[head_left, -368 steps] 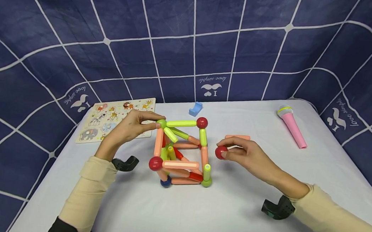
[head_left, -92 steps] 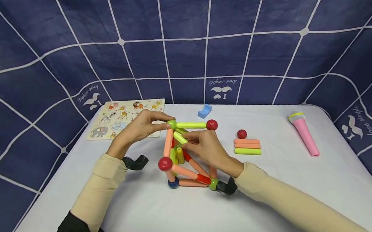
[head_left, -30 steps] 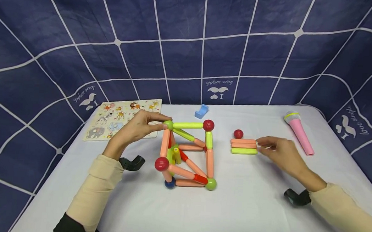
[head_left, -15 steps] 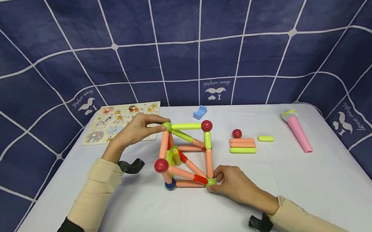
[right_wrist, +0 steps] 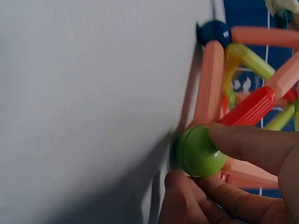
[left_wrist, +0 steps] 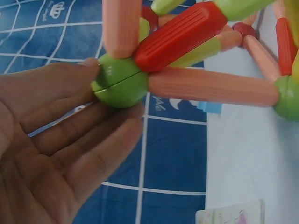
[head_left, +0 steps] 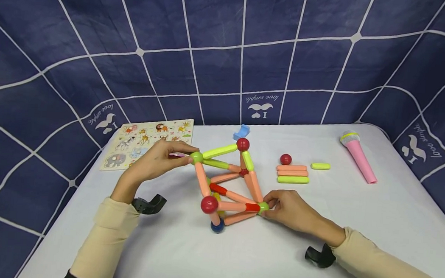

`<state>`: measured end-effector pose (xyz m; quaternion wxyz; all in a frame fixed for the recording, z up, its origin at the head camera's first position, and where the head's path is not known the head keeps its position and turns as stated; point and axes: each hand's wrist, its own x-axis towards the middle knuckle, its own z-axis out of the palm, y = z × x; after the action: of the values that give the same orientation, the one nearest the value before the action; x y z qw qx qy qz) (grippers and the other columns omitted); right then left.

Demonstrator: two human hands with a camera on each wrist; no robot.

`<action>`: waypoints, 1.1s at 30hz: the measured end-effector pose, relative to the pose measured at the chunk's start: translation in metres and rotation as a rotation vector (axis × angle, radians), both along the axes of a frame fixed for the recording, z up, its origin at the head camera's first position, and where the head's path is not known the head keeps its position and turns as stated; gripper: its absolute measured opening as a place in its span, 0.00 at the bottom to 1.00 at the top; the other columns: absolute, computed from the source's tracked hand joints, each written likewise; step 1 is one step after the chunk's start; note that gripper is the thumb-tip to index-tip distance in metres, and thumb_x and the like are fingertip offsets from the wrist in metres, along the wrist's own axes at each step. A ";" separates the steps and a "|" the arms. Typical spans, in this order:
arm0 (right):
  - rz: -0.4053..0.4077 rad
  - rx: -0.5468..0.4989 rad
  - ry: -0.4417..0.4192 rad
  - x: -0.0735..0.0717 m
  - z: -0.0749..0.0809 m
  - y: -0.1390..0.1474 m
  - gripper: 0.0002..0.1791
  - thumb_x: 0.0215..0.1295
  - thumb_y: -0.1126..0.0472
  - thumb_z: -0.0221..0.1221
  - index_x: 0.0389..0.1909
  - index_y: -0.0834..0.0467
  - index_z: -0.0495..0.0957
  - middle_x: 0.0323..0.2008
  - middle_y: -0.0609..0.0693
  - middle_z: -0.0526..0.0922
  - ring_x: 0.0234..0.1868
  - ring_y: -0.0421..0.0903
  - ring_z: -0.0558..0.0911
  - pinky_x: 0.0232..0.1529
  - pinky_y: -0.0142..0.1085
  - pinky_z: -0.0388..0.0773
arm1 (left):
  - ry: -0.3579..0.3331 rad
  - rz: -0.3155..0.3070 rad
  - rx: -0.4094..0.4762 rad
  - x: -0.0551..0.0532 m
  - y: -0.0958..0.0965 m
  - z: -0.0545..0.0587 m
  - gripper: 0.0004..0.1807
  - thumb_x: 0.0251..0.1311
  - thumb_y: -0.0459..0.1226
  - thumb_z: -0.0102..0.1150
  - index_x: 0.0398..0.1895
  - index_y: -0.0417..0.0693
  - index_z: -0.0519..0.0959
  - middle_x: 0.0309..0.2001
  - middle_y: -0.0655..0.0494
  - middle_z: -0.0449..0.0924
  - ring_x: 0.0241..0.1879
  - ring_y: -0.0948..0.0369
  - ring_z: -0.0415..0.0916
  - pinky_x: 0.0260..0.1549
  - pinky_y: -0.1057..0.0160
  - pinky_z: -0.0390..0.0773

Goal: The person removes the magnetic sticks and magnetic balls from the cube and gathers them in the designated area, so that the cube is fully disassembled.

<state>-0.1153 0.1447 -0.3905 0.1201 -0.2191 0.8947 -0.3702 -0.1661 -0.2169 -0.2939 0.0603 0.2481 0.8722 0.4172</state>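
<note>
A boxy frame of magnetic sticks and balls stands on the white table, turned at an angle. My left hand pinches the green ball at its upper left corner; the left wrist view shows several sticks meeting at that green ball. Low on the right, my right hand pinches another green ball between thumb and fingers. From the right wrist, this green ball appears close over the tabletop. A red ball marks the near upper corner, above a dark blue ball.
Right of the frame lie a loose red ball, two orange sticks, a yellow-green stick and a short one. Farther out are a pink microphone, a blue block and an animal puzzle board.
The short yellow-green stick came off the frame and was laid on the table. My right hand then took the lower green ball, and the frame has turned, that corner moving right and away.
</note>
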 end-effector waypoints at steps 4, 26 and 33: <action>-0.030 0.008 0.014 -0.009 0.003 0.000 0.15 0.55 0.64 0.70 0.44 0.62 0.81 0.32 0.46 0.81 0.29 0.40 0.77 0.29 0.32 0.75 | -0.004 0.009 -0.057 0.014 -0.002 0.006 0.16 0.61 0.31 0.65 0.52 0.43 0.83 0.49 0.52 0.83 0.49 0.58 0.80 0.47 0.64 0.80; 0.006 0.053 0.182 -0.070 0.006 -0.019 0.13 0.57 0.73 0.65 0.45 0.67 0.83 0.33 0.54 0.84 0.33 0.46 0.81 0.39 0.41 0.82 | 0.045 -0.129 -0.232 0.083 0.019 0.023 0.13 0.57 0.32 0.69 0.47 0.47 0.85 0.41 0.63 0.84 0.39 0.67 0.80 0.41 0.63 0.81; 0.036 0.033 0.208 -0.074 0.006 -0.020 0.14 0.59 0.73 0.63 0.47 0.68 0.82 0.36 0.56 0.85 0.35 0.48 0.83 0.41 0.42 0.83 | 0.067 -0.169 -0.262 0.087 0.030 0.025 0.11 0.56 0.34 0.71 0.43 0.48 0.84 0.37 0.65 0.82 0.36 0.67 0.78 0.37 0.66 0.80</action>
<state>-0.1889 0.1243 -0.3847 0.0367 -0.2707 0.9041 -0.3286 -0.0786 -0.1869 -0.2688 0.0977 0.3245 0.8966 0.2850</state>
